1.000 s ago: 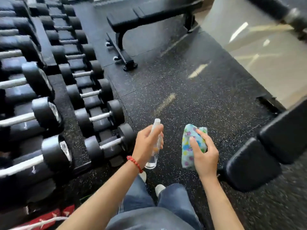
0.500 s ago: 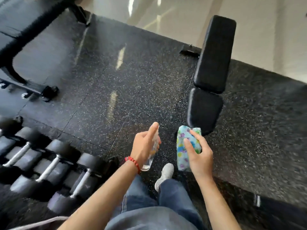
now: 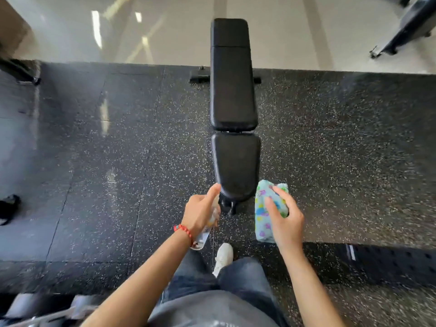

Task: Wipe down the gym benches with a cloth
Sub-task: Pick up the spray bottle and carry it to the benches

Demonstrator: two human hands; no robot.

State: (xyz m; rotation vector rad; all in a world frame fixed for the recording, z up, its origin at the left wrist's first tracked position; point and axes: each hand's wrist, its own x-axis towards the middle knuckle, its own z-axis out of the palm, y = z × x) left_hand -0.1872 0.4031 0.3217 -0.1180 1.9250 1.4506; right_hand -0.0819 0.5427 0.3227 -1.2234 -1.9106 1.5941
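A black padded gym bench point(image 3: 232, 86) stretches straight away from me on the speckled rubber floor, its short seat pad point(image 3: 236, 164) nearest. My left hand point(image 3: 200, 212) grips a clear spray bottle point(image 3: 201, 237) just left of the seat's near end, with the forefinger over the top. My right hand point(image 3: 284, 218) holds a folded, colourful patterned cloth point(image 3: 265, 208) just right of that same end. Neither hand touches the bench.
Dumbbells point(image 3: 30, 308) lie blurred at the bottom left. A second bench's foot point(image 3: 18, 72) shows at the far left, and a machine frame point(image 3: 405, 31) at the top right on the pale floor. A dark perforated plate point(image 3: 389, 260) lies at the right.
My view has swung right, from the dumbbell rack to face the bench head-on. Both hands kept their hold and now hang at the seat's near end.
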